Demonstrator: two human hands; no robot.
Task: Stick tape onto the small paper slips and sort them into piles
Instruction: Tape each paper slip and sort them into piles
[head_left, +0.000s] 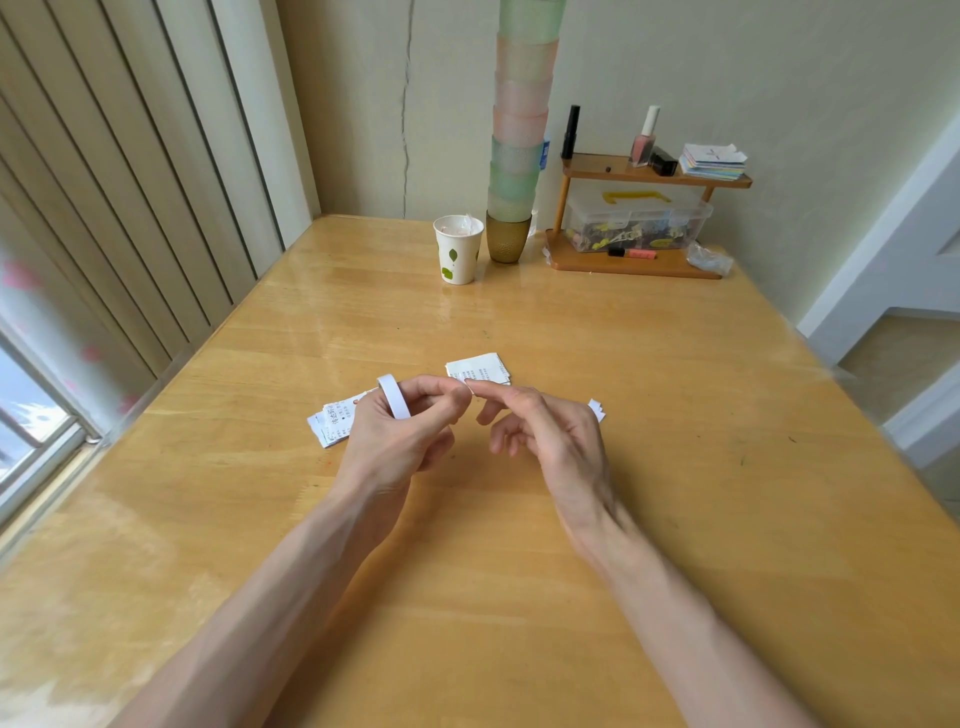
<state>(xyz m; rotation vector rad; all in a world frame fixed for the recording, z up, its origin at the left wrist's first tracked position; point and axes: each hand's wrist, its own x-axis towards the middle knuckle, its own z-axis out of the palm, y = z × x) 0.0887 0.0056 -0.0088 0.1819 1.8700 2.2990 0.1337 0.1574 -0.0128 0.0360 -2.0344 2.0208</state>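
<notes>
My left hand (400, 431) grips a white roll of tape (393, 397) above the middle of the wooden table (519, 519). My right hand (540, 431) reaches toward it, forefinger and thumb meeting the left fingertips at the tape's end. Behind the left hand lies a pile of printed paper slips (332, 421), partly hidden by it. A second pile of slips (478, 368) lies just beyond the fingertips. A small torn white scrap (597, 410) sits right of my right hand.
At the table's far side stand a paper cup (458, 249), a tall stack of coloured cups (517, 156) and a small wooden shelf (649, 179) with bottles, paper and a plastic box (636, 223). A window and blinds run along the left edge.
</notes>
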